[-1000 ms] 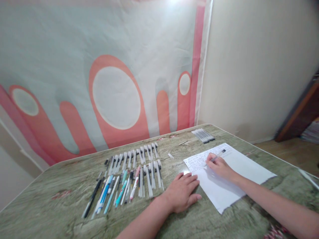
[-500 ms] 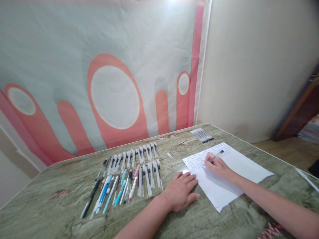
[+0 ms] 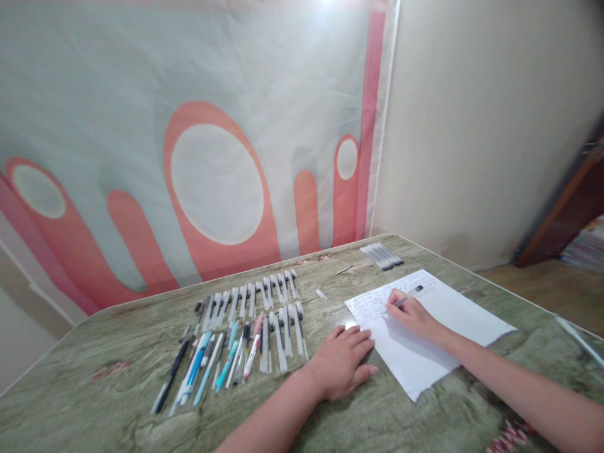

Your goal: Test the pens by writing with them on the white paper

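Note:
My right hand [image 3: 409,314] is closed around a pen [image 3: 404,299] with a clear barrel and a dark end that points up to the right. The pen's tip is low over a white sheet of paper [image 3: 453,314], near lines of small handwriting at its upper left; whether it touches cannot be made out. Flat at the sheet's left edge lies my left hand [image 3: 343,362], palm down with the fingers spread, holding nothing. Its fingertips reach the paper's border.
Left of my left hand lie rows of clear capped pens [image 3: 250,299] and several coloured pens [image 3: 207,368]. A bundle of thin refills [image 3: 381,256] rests behind the paper. A small white piece [image 3: 321,294] is on the green marbled table [image 3: 108,402]. A patterned hanging [image 3: 217,182] covers the wall behind.
Both hands and the pen stay in nearly the same place. The whole view has shifted very slightly.

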The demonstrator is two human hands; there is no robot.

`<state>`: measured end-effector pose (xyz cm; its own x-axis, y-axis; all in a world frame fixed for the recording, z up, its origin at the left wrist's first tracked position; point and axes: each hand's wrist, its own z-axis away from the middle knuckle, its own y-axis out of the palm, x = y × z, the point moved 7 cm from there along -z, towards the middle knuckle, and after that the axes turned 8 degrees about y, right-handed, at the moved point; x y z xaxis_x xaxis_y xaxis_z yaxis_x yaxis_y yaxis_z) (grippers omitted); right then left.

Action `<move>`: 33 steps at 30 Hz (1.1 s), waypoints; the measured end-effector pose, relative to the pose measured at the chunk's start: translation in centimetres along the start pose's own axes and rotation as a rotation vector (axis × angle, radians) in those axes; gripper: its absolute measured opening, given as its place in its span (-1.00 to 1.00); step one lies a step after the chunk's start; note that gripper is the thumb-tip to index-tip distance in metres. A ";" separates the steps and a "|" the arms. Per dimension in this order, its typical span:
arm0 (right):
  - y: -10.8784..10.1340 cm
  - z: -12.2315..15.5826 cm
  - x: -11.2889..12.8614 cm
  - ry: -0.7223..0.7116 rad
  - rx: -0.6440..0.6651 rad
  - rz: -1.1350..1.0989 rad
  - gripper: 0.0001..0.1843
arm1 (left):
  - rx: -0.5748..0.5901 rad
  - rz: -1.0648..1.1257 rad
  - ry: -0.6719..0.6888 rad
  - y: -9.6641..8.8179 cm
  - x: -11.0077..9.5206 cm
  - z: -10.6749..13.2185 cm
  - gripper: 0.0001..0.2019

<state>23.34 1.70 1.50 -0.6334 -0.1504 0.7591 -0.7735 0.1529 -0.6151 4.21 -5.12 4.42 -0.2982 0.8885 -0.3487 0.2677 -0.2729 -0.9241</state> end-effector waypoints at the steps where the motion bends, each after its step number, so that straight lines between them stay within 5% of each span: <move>1: 0.0 0.0 0.0 0.005 0.003 0.000 -0.85 | 0.013 -0.027 -0.002 0.1 0.0 0.0 -0.51; 33: -0.1 0.1 0.1 0.001 -0.010 0.033 -0.87 | 0.014 -0.065 0.007 0.3 0.2 -0.1 -0.50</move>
<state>23.31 1.60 1.63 -0.6585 -0.1446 0.7386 -0.7519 0.1676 -0.6376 4.29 -4.99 4.12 -0.3078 0.9073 -0.2864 0.2352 -0.2192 -0.9469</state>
